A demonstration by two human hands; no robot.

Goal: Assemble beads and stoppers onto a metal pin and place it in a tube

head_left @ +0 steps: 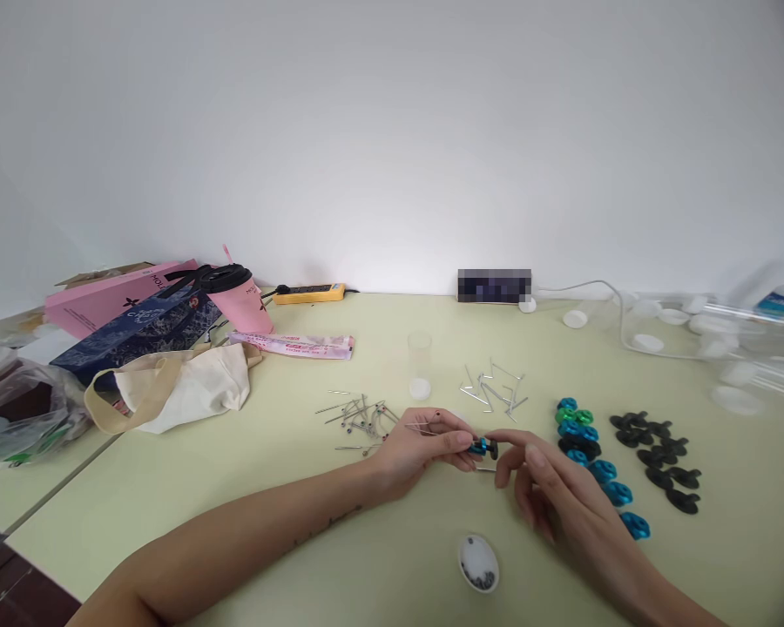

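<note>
My left hand [428, 440] pinches a small shiny blue part [479, 446] between thumb and fingers; a thin pale rod [422, 428] crosses its palm side. At the blue part's right end sits a black knob-like piece [494, 449]. The index fingertip of my right hand [555, 483] reaches that black end, while its thumb stands apart and the other fingers curl loosely, gripping nothing visible. Below the hands lies a white oval dish [469, 550] with small dark bits in it. Several blue metal parts [603, 471] stand in a column beside my right hand.
Several black winged pieces [659, 455] lie at right. Thin metal pins [359, 416] and T-shaped rods [493, 389] are scattered behind my hands, near a clear tube [420, 361]. A pink cup [240, 300], cloth bag [189, 387] and yellow power strip [310, 294] stand left; clear tubes [758, 326] lie right.
</note>
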